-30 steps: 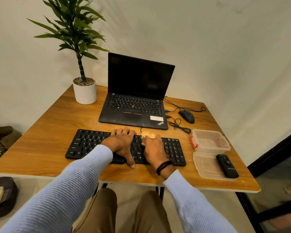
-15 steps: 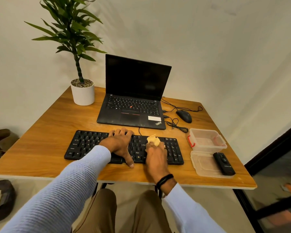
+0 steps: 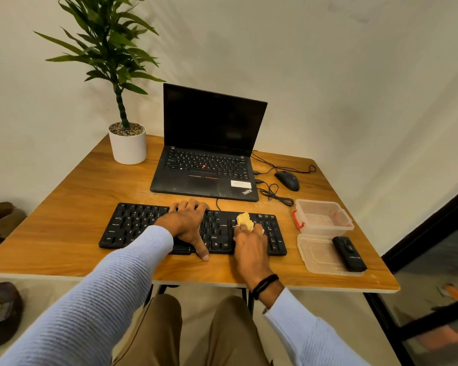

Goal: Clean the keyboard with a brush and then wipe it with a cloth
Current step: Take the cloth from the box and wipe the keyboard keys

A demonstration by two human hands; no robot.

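One black keyboard (image 3: pixel 143 225) lies near the front middle of the wooden table (image 3: pixel 64 207), its long side along the near edge. Two hands are on it. The left hand (image 3: pixel 188 224) lies flat across the keys just left of centre. Its fingers are spread and reach the far edge, the thumb hangs past the near edge, and it holds nothing. The right hand (image 3: pixel 250 244) sits right of centre, fingers bunched round one crumpled yellowish cloth (image 3: pixel 244 219) (a small wad, its top poking out beyond the fingertips). The cloth is down at the keys just left of the number pad.

With the keyboard as the dial's centre:
- **12 o'clock:** one open laptop (image 3: pixel 209 143), screen dark.
- **11 o'clock:** one potted plant (image 3: pixel 128 145).
- **2 o'clock:** one wired mouse (image 3: pixel 287 180).
- **3 o'clock:** one clear plastic tub (image 3: pixel 324 217) with red clips.
- **4 o'clock:** one clear lid (image 3: pixel 317 256) lying flat, with one small black device (image 3: pixel 349 253) on it.
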